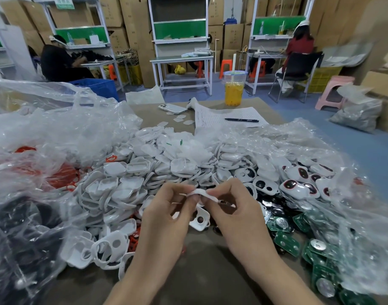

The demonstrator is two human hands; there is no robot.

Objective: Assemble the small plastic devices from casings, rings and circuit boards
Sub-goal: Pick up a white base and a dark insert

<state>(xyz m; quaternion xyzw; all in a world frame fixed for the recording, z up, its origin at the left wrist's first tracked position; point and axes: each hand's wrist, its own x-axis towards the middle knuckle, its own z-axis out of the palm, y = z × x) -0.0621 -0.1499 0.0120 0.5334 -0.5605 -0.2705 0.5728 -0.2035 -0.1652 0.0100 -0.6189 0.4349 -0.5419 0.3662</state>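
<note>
Pinching, head view: my left hand (pixel 166 209) and right hand (pixel 237 206) are gripping one white casing (pixel 199 192) at the fingertips, just above the casing pile (pixel 144 168). I am probably fitting a part into it, though which part is hidden. The next move is likely reaching right for a circuit board (pixel 285 241).

Tan-covered table (pixel 202 260), heaped across the middle with white casings (pixel 158 164). To the right, green circuit boards (pixel 285 241); to the left, orange rings (pixel 63 177) under clear plastic (pixel 56 128). At the far end, 1 phone (pixel 172 108), 1 written sheet (pixel 228 113) with 1 pen (pixel 241 120) on top, 1 lidded cup (pixel 233 89) of orange drink.
</note>
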